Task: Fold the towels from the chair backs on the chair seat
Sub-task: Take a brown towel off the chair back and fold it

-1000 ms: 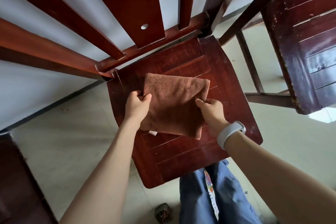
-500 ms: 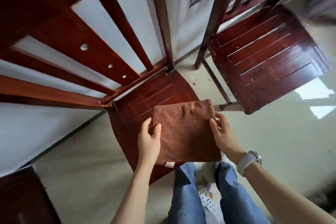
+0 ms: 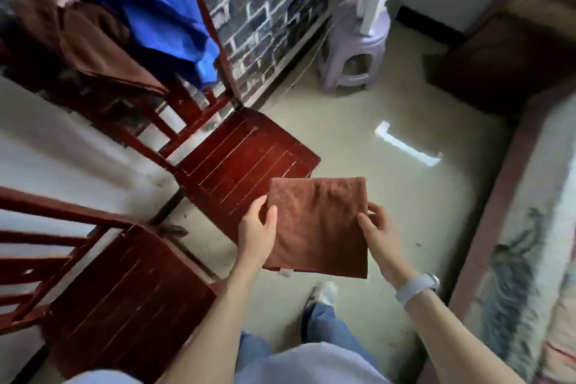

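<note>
left hand [image 3: 257,229] pinches the left edge of the folded brown towel [image 3: 318,224], thumb on top; right hand [image 3: 378,235] grips its right edge. towel held flat in the air between both hands, above the floor, just right of the far chair seat [image 3: 237,162].

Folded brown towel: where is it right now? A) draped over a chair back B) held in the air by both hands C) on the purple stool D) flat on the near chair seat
B: the left hand and right hand each grip a side edge of the towel, which hangs above the floor, clear of both chair seats.
</note>
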### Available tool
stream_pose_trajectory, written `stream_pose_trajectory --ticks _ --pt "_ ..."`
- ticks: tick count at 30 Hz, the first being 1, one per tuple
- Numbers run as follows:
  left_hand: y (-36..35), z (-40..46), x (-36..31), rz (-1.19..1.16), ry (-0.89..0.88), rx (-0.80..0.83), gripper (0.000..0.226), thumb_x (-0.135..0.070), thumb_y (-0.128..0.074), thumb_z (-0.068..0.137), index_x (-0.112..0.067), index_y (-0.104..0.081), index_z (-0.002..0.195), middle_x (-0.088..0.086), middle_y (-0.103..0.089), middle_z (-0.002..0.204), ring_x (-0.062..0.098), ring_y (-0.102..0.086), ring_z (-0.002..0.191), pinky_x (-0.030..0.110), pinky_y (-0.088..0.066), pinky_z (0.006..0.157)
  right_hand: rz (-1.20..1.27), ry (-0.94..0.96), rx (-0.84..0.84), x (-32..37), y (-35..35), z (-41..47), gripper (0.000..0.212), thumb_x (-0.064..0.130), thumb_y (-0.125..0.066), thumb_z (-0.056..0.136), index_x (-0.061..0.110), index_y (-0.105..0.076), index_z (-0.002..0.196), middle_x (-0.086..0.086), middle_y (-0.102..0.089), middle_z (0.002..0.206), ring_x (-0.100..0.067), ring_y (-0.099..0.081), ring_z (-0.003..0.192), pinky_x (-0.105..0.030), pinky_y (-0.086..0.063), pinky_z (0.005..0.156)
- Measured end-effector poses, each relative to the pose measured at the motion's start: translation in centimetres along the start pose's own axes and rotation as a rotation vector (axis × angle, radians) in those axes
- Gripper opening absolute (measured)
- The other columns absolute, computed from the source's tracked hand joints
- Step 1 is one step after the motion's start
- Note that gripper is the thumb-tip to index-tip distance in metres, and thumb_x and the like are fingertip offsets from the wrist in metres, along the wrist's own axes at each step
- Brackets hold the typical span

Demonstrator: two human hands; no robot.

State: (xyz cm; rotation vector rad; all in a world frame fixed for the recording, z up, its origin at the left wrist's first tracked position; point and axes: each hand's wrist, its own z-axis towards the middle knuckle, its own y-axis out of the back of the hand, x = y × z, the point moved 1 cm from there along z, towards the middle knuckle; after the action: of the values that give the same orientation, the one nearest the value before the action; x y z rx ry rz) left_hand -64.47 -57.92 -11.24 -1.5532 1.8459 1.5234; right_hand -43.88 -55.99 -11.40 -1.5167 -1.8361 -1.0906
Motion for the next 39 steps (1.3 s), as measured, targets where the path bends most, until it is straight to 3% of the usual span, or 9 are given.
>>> stream_pose_trajectory --ticks 5,8,15,21,25,30,34,39 --pt "-10.5 1.7 -12.4 -0.021 -0.156 0.148 0.034 -0.015 -0.051 0.091 -0.006 -0.055 0.124 0.007 -0.062 0.119 0.022 -0.057 0.111 0.017 -0.038 0.085 0.135 0.003 -0.257 2.2 13.1 3.8 0.02 0.011 -0.044 0.094 0.014 -0.051 0.112 -0.002 -0.058 0.097 -0.002 -0.053 0.078 0.0 -0.041 0.053" --pt "-15.3 4.0 -18.2 -0.006 -0.224 0.23 0.033 -0.016 -0.053 0.091 -0.007 -0.056 0.122 0.009 -0.063 0.117 0.02 -0.059 0.104 0.023 -0.043 0.087 0.209 0.023 -0.356 4.0 18.5 6.2 0.019 0.008 -0.043 0.094 0.013 -0.051 0.111 0.005 -0.056 0.089 0.002 -0.051 0.075 0.001 -0.039 0.052" --pt "-25.2 13.3 -30.3 -0.029 -0.315 0.346 0.031 -0.015 -0.054 0.09 -0.008 -0.058 0.12 0.001 -0.063 0.108 0.015 -0.057 0.097 0.023 -0.043 0.088 0.25 0.053 -0.526 9.4 27.3 16.9 0.015 0.005 -0.046 0.092 0.013 -0.052 0.103 0.0 -0.056 0.093 -0.001 -0.051 0.077 0.001 -0.04 0.057" --pt "-32.3 23.1 -41.1 0.01 -0.392 0.4 0.027 -0.012 -0.055 0.089 -0.005 -0.06 0.114 0.01 -0.066 0.11 0.021 -0.059 0.1 0.024 -0.042 0.087 0.238 0.044 -0.598 16.3 33.9 27.5 0.021 0.011 -0.048 0.093 0.009 -0.055 0.113 0.0 -0.058 0.103 -0.006 -0.054 0.088 -0.011 -0.042 0.067" --pt "-37.0 27.6 -48.2 0.033 -0.427 0.462 0.026 -0.012 -0.054 0.089 -0.006 -0.06 0.114 0.009 -0.064 0.112 0.021 -0.058 0.104 0.029 -0.043 0.093 0.273 0.021 -0.62 19.6 38.6 33.2 0.025 0.015 -0.047 0.094 0.012 -0.053 0.117 0.003 -0.058 0.103 0.002 -0.053 0.086 -0.011 -0.043 0.065" --pt "-43.8 32.0 -55.1 0.071 -0.454 0.509 0.028 -0.015 -0.055 0.089 -0.008 -0.06 0.115 0.006 -0.064 0.113 0.014 -0.055 0.099 0.026 -0.042 0.093 0.302 -0.024 -0.646 21.6 44.8 40.5 0.028 0.019 -0.047 0.094 0.011 -0.052 0.121 -0.001 -0.059 0.109 -0.011 -0.055 0.095 -0.024 -0.043 0.076" --pt "-50.9 36.2 -60.5 0.045 -0.459 0.505 0.027 -0.013 -0.056 0.088 -0.007 -0.061 0.114 0.007 -0.065 0.112 0.015 -0.058 0.1 0.027 -0.043 0.094 0.343 -0.009 -0.64 22.9 51.1 48.3 0.029 0.021 -0.047 0.094 0.013 -0.051 0.122 0.003 -0.058 0.104 -0.002 -0.054 0.09 -0.021 -0.045 0.072" --pt "-61.3 41.8 -70.1 0.018 -0.416 0.514 0.03 -0.012 -0.053 0.09 -0.007 -0.058 0.119 0.008 -0.063 0.115 0.018 -0.057 0.106 0.032 -0.044 0.098 0.347 0.028 -0.614 26.2 61.5 59.8 0.029 0.021 -0.046 0.094 0.014 -0.051 0.122 0.002 -0.057 0.107 -0.007 -0.054 0.092 -0.023 -0.045 0.075"
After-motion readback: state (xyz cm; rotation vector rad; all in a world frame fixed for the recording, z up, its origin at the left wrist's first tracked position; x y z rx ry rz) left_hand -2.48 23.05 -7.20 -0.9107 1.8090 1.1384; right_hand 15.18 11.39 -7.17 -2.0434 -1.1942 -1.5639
